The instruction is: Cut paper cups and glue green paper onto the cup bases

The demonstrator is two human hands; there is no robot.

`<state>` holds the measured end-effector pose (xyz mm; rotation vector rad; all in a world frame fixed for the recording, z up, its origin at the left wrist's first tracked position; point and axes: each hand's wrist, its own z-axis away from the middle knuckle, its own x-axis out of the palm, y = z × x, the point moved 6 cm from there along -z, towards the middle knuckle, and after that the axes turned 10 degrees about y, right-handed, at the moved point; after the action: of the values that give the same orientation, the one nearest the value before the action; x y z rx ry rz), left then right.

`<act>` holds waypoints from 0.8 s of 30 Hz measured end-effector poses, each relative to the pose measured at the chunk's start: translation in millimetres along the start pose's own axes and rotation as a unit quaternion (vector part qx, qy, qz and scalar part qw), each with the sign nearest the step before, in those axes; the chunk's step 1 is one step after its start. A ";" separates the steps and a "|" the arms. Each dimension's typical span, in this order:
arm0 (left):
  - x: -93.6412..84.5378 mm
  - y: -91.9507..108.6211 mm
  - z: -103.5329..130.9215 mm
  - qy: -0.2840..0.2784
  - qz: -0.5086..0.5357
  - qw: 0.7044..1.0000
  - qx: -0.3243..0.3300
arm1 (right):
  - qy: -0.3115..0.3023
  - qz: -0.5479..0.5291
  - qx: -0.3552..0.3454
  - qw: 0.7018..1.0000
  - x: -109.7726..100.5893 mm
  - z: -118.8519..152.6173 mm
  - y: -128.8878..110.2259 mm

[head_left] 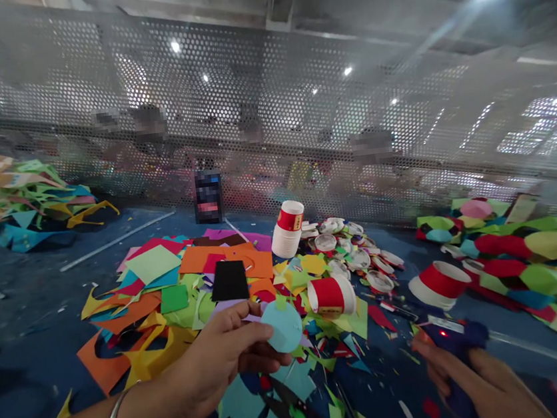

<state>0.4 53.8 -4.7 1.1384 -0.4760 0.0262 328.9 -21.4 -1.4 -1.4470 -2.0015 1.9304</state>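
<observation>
- Pinching the pale-blue paper disc (285,327) by its edge, the left hand (219,356) leaves most of its face bare; a light hold suits thin paper.
- Closed round the glue gun (461,338), the right hand (471,375) does best to aim it, probably hot, away from the other hand.
- The disc hangs above paper scraps (358,319), short of a tipped red-and-white cup (331,296).

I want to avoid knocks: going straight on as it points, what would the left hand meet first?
Probably the red cup lying on its side, beyond the blue disc that the left hand holds; depth is unclear, so it might pass above.
</observation>
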 end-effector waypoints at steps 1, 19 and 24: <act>0.2 0.0 -0.1 -0.005 -0.002 1.000 0.003 | -0.023 -0.012 0.036 0.999 8.0 -1.9 1.8; -16.3 4.6 -11.0 0.058 -0.032 0.997 0.044 | -0.120 0.374 -0.226 0.891 40.2 -20.6 -55.3; -18.4 4.8 -14.0 0.073 -0.031 0.995 0.052 | -0.193 0.246 -0.402 0.860 71.8 35.3 -105.7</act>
<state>-12.5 72.1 -12.1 1.2442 -0.3112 0.0808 205.5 13.1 33.0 -2.0099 -3.1480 1.6727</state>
